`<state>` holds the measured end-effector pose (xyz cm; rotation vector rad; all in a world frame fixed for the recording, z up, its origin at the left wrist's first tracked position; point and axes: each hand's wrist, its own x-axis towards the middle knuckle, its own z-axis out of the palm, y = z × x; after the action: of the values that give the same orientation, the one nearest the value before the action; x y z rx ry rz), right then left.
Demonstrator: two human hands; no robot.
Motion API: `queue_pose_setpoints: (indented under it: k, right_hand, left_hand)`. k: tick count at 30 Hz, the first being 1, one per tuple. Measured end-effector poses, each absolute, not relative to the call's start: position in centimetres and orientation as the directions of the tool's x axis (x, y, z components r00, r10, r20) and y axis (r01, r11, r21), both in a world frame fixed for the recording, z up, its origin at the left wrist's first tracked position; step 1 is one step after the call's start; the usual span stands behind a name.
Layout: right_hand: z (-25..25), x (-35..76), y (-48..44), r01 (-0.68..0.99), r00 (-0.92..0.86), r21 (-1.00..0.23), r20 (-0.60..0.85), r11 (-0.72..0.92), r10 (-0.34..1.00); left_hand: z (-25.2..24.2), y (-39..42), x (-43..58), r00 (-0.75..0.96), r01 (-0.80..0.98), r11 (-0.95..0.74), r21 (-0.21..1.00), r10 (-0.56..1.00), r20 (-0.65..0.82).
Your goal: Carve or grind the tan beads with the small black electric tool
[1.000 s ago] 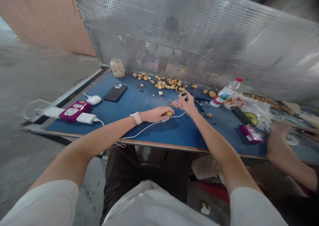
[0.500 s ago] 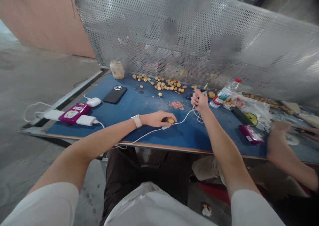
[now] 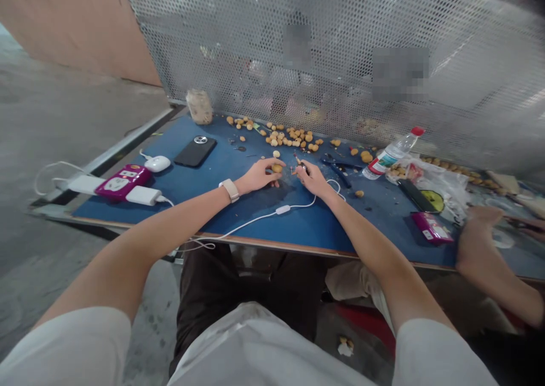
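— Blue worktop (image 3: 238, 227), two bare hands at its middle: what does each one hold?

— The left hand (image 3: 256, 176) is curled, its fingertips pinching a small tan nut (image 3: 277, 168), or something like one, low against the worktop. The right hand (image 3: 314, 177) is closed around a thin dark tool (image 3: 298, 160); its kind is too small to tell.

— Which way does the nut lie from the tool?

— To the left of the right hand, just beside it. The tool's long axis slants up and leftward out of the fist, with its tip toward the nut. Tip and nut look barely apart, though I cannot tell whether they touch.

— Which hand is nearer the nut?

— The left, which grips it. The right sits close by, with the tool between it and the nut.

— And around them?

— A white cable (image 3: 276, 210) runs from under the right wrist toward the near edge. A loose pile (image 3: 293, 137) of similar nuts lies behind the hands, along the mesh screen (image 3: 340, 62). A phone (image 3: 195, 151) lies to the left and a bottle (image 3: 389, 156) lies on its side to the right. A co-worker's hand (image 3: 474, 227) rests at the far right, well apart.
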<state>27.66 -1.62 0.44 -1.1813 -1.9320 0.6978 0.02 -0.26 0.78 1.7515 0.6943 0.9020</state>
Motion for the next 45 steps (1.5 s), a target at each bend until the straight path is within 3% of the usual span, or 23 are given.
queue_pose_setpoints:
  k: [9,15,25,37,45]
  right_hand:
    - [0.6,27.3,-2.0,0.674,-0.425,-0.496,0.346,0.548,0.836]
    - [0.6,27.1,-2.0,0.729,-0.483,-0.375,0.310,0.572,0.819]
    - [0.8,27.2,-2.0,0.747,-0.515,-0.328,0.264,0.578,0.815]
    - [1.0,27.1,-1.9,0.740,-0.531,-0.327,0.252,0.588,0.809]
    - [1.0,27.2,-1.9,0.741,-0.532,-0.329,0.245,0.585,0.811]
  left_hand:
    - [-0.4,1.1,-0.5,0.620,-0.062,-0.266,0.962,0.745,0.246]
    - [-1.0,1.9,-0.6,0.639,-0.004,-0.304,0.953,0.732,0.236]
    - [0.6,1.5,-1.3,0.692,-0.027,-0.156,0.987,0.710,0.132]
    - [1.0,1.8,-1.5,0.759,0.071,-0.240,0.968,0.643,0.103]
    - [2.0,1.0,-1.4,0.763,0.080,-0.209,0.975,0.642,0.075]
